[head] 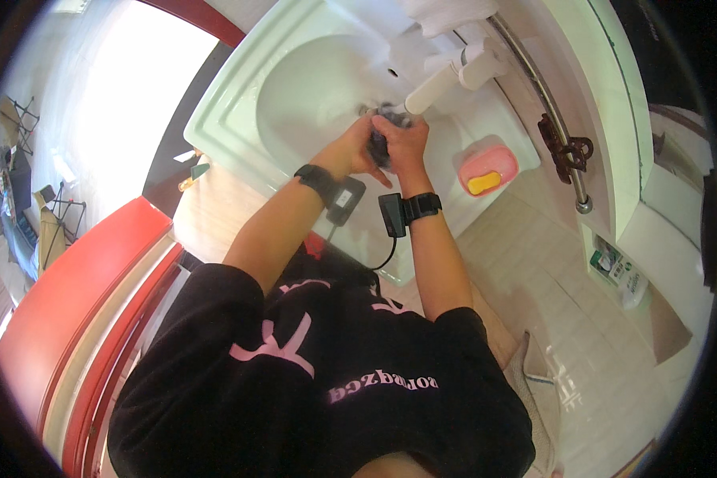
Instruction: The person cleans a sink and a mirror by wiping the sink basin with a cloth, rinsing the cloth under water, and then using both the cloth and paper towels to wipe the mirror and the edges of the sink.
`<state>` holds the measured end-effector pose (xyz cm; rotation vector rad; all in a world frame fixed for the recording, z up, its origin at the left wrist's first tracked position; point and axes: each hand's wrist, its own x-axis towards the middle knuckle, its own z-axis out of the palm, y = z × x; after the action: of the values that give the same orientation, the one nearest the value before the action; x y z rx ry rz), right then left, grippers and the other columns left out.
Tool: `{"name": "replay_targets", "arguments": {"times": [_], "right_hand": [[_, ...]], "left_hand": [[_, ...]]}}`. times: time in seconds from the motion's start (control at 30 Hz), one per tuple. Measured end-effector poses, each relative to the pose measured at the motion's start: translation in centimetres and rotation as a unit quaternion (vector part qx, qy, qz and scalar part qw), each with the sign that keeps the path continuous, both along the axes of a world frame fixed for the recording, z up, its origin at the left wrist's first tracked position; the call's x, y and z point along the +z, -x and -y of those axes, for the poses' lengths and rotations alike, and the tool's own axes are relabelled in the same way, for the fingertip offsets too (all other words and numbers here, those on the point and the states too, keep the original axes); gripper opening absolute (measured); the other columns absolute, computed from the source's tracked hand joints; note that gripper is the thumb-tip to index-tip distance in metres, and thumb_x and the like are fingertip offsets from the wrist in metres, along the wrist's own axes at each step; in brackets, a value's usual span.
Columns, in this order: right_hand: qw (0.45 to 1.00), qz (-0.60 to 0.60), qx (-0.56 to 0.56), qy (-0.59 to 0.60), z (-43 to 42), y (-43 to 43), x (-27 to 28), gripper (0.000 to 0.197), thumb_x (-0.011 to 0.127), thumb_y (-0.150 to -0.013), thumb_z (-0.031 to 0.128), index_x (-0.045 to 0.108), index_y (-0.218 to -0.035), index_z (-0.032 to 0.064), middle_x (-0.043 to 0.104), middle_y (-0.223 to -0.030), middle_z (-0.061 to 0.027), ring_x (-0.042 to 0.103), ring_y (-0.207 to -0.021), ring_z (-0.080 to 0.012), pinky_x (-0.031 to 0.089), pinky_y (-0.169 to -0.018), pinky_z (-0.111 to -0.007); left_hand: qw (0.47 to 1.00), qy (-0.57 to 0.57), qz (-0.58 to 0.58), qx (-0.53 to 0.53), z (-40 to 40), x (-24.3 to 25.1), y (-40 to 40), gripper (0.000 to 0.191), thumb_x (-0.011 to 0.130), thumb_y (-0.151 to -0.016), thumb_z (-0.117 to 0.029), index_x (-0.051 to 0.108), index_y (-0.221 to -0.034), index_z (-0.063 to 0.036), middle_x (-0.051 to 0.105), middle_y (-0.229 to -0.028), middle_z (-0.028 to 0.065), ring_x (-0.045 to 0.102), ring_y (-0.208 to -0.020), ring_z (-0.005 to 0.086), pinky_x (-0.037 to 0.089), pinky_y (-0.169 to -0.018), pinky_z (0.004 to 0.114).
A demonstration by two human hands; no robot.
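Observation:
Over the basin of a white ceramic sink (224,98), my left hand (357,146) and my right hand (403,140) hold a dark, wet cloth-like item (379,149) between them. Its exact kind cannot be told. The white faucet (433,89) ends just above it, and water seems to run onto its upper part. My right thumb lies over the item, and my left fingers reach beneath it. Each wrist wears a black strap with a small dark device.
A pink soap dish (505,158) with a yellow soap bar (484,183) stands on the sink's right ledge. A metal rail (535,77) runs along the wall at right. A green-and-orange tool (196,175) lies left of the sink, near a red door (95,287).

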<state>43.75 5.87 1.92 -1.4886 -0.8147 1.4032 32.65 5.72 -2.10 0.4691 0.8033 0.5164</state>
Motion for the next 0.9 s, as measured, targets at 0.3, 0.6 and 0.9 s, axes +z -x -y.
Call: {"name": "replay_targets", "arguments": {"times": [0.3, 0.6, 0.9], "right_hand": [[0.980, -0.174, -0.068, 0.063, -0.4, 0.2, -1.2, 0.037, 0.074, -0.077, 0.015, 0.057, -0.107, 0.0019, 0.062, -0.099, -0.0038, 0.059, -0.087, -0.0141, 0.048, -0.079, -0.029], [0.964, -0.217, -0.147, 0.035, -0.6, 0.2, -1.3, 0.030, 0.066, -0.084, 0.017, 0.055, -0.106, 0.0006, 0.059, -0.100, -0.0056, 0.059, -0.092, -0.0180, 0.049, -0.078, -0.032], [0.944, -0.281, -0.146, 0.096, -1.0, -0.5, -2.5, 0.024, 0.056, -0.085, 0.014, 0.053, -0.105, 0.0002, 0.059, -0.096, -0.0080, 0.060, -0.091, -0.0210, 0.050, -0.080, -0.036]], "left_hand": [[0.928, 0.194, -0.094, 0.302, -1.6, 0.1, -2.7, 0.032, 0.047, -0.094, -0.028, 0.058, -0.109, -0.0016, 0.062, -0.098, 0.0096, 0.062, -0.084, 0.0250, 0.053, -0.075, 0.041], [0.712, -0.431, -0.552, -0.057, -2.5, -0.5, -2.9, 0.035, 0.064, -0.078, -0.036, 0.065, -0.096, -0.0059, 0.066, -0.089, 0.0153, 0.064, -0.085, 0.0316, 0.052, -0.071, 0.038], [0.770, -0.477, -0.419, 0.058, -2.4, 0.0, -2.2, 0.024, 0.061, -0.077, -0.032, 0.068, -0.088, -0.0113, 0.067, -0.083, 0.0088, 0.064, -0.079, 0.0262, 0.050, -0.071, 0.032]]}}
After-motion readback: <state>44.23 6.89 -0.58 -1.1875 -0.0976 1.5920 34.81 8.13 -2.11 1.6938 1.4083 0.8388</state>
